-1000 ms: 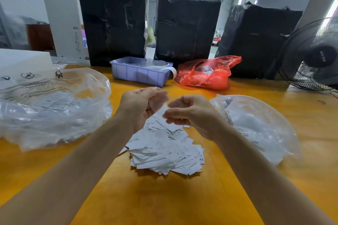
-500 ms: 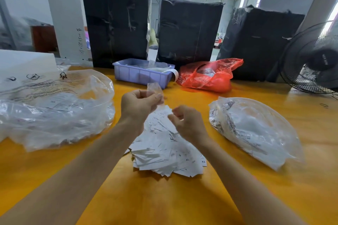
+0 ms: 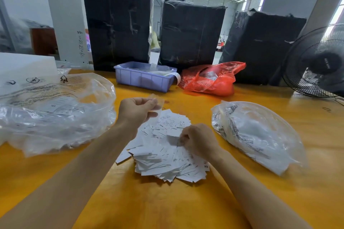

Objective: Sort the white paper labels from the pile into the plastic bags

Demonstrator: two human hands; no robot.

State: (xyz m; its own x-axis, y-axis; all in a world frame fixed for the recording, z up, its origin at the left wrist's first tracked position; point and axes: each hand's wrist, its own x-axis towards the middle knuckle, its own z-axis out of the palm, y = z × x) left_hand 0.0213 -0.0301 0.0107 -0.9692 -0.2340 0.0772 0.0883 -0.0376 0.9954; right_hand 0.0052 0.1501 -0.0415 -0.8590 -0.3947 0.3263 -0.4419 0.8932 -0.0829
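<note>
A loose pile of white paper labels [image 3: 163, 154] lies on the yellow table in front of me. My left hand [image 3: 136, 110] is raised above the pile's far edge and pinches a small clear plastic bag [image 3: 158, 103] between thumb and fingers. My right hand [image 3: 199, 140] is down on the pile with its fingers curled, pinching a white label [image 3: 173, 139] at the pile's top. A large clear plastic bag [image 3: 55, 109] with labels inside sits to the left. Another filled clear bag [image 3: 255, 132] lies to the right.
At the back stand a lilac plastic bin [image 3: 143, 78], a red plastic bag [image 3: 212, 80] and three black wrapped bales [image 3: 189, 33]. A black fan [image 3: 320, 63] stands at the right edge. Bare yellow table [image 3: 167, 206] stretches toward me.
My right hand has dropped from beside the left hand down onto the pile and taken hold of a label. My left hand stays raised with the small clear bag.
</note>
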